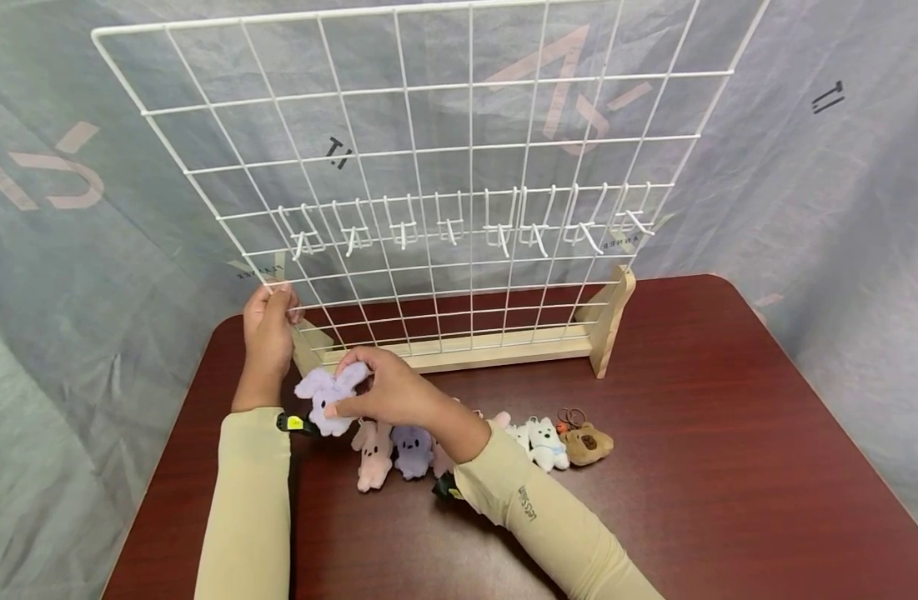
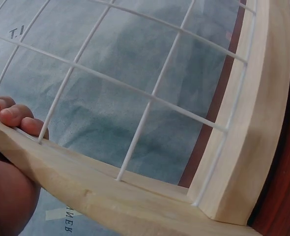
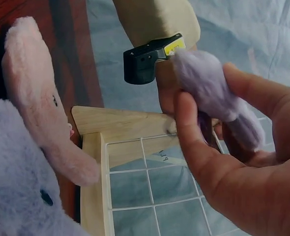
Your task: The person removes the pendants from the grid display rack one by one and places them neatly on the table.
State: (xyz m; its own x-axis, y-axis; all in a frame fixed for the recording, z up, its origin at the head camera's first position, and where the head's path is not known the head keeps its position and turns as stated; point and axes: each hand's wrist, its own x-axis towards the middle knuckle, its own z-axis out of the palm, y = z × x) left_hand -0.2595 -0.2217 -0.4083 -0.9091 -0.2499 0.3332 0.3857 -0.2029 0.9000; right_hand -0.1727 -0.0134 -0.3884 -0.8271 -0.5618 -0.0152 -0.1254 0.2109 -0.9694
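My right hand pinches a lavender long-eared plush keychain between thumb and fingers, above the table's left part. The right wrist view shows the lavender plush from the side, fingers on both sides of it. My left hand grips the lower left edge of a white wire grid rack. In the left wrist view its fingers curl round the wooden upright and the grid's edge. Just below the right hand lie a pink plush and a purple plush.
White hooks hang in a row across the grid. Right of the right forearm lie a white plush and a brown plush with a ring; others are partly hidden behind the arm. The grid's wooden base stands on the dark red table.
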